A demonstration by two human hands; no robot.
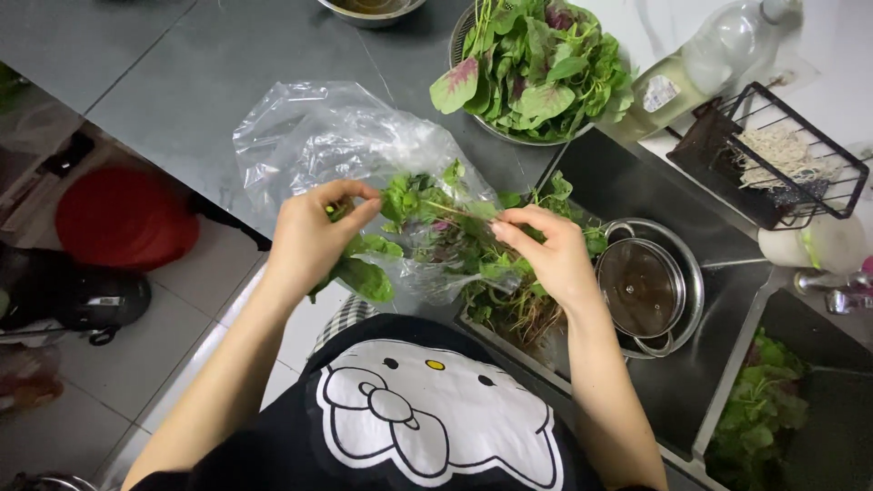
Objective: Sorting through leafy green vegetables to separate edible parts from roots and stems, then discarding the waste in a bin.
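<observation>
The left hand (314,238) pinches a leafy green stem (364,273) between closed fingers, and the right hand (546,250) grips a thin stalk (455,211) at three o'clock of it (both above a clear plastic bag (318,136) on the grey desk (182,82)). A colander of leaves (532,64) sits at one o'clock.

The grey counter (182,82) lies bare toward ten and eleven o'clock, giving open passage up to the crumpled clear plastic bag (336,136), which blocks the centre. At twelve o'clock a steel bowl (371,9) sits at the far edge, and at one o'clock a colander of red-green leaves (532,68) closes the way. A lying bottle (700,68) and a wire rack (773,155) crowd two o'clock. At three o'clock a lidded pot (650,286) fills the sink (691,382), with loose greens (509,300) piled just beside it. Only a narrow gap runs between pot and rack.
</observation>
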